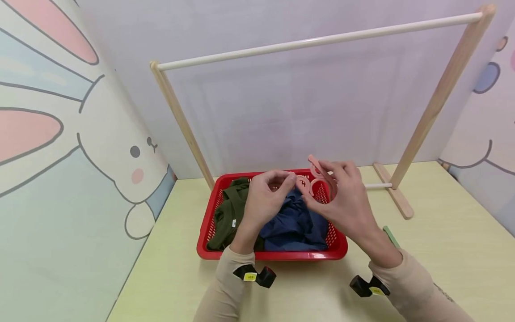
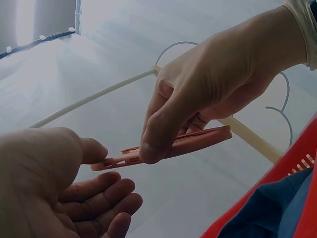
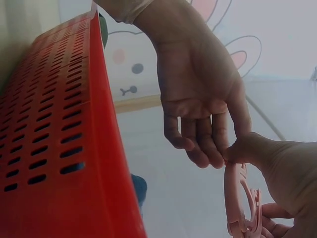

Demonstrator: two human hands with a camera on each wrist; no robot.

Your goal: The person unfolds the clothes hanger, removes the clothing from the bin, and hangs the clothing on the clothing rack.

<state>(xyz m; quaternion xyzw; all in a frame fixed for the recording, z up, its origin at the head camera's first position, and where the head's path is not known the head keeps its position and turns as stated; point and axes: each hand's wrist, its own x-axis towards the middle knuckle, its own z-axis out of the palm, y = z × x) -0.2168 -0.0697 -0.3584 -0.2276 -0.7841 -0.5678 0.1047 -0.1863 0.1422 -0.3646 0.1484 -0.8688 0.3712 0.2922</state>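
Note:
Above a red basket (image 1: 277,256), both hands hold a pink plastic hanger (image 1: 317,166), which looks folded up. My right hand (image 1: 350,203) grips its body between thumb and fingers. At the other end, my left hand (image 1: 261,201) pinches the tip of the hanger (image 2: 111,162) with thumb and forefinger, its remaining fingers loosely bent below. The right wrist view shows the curved pink arm of the hanger (image 3: 233,198) beneath the right thumb. A dark green garment (image 1: 231,208) and a navy blue garment (image 1: 295,223) lie crumpled in the basket under the hands.
Behind the basket stands a wooden rack with a white rail (image 1: 314,42) and a right-hand post (image 1: 438,98) on a wooden foot (image 1: 394,192). A green strip (image 1: 390,236) lies on the table (image 1: 450,237), partly behind the right forearm. Rabbit-printed walls enclose the sides.

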